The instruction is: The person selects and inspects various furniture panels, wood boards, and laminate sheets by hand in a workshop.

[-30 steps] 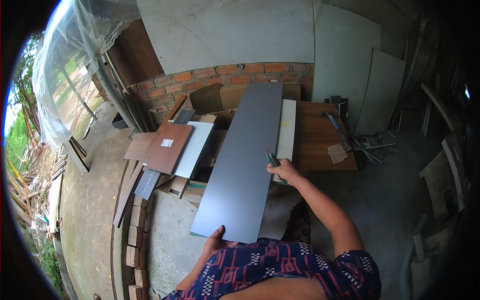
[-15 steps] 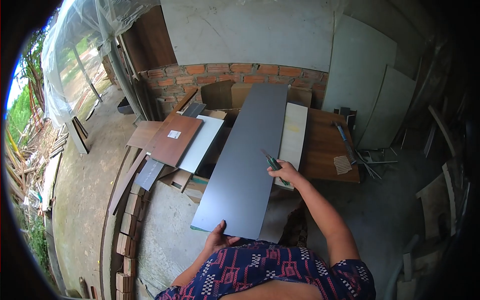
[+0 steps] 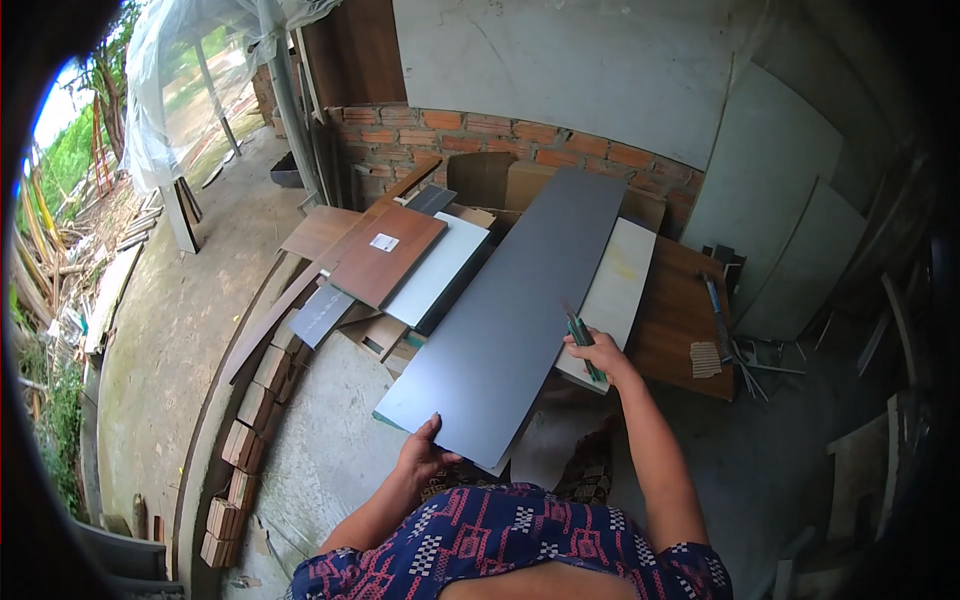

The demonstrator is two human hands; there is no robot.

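A long dark grey board (image 3: 520, 290) lies slantwise over the stacked panels, its near end jutting toward my body. My left hand (image 3: 425, 452) grips that near edge, thumb on top and fingers underneath. In my right hand (image 3: 600, 354), closed around it, is a green-handled utility knife (image 3: 580, 338) with its thin tip pointing up and away. This hand is by the board's right edge, above a cream panel (image 3: 625, 270). A strip of green shows at the board's near left corner.
To the left lie a brown panel (image 3: 400, 265) with a white label and a white panel (image 3: 440, 275). A brown wooden board (image 3: 670, 325) on the right carries a hammer (image 3: 714, 297) and a corrugated cardboard scrap (image 3: 705, 360). Bricks (image 3: 240, 447) line the floor's edge.
The view has turned, shifting the scene rightward. The grey board now lies more slanted, its near end further left relative to the panels. Both hands keep their holds.
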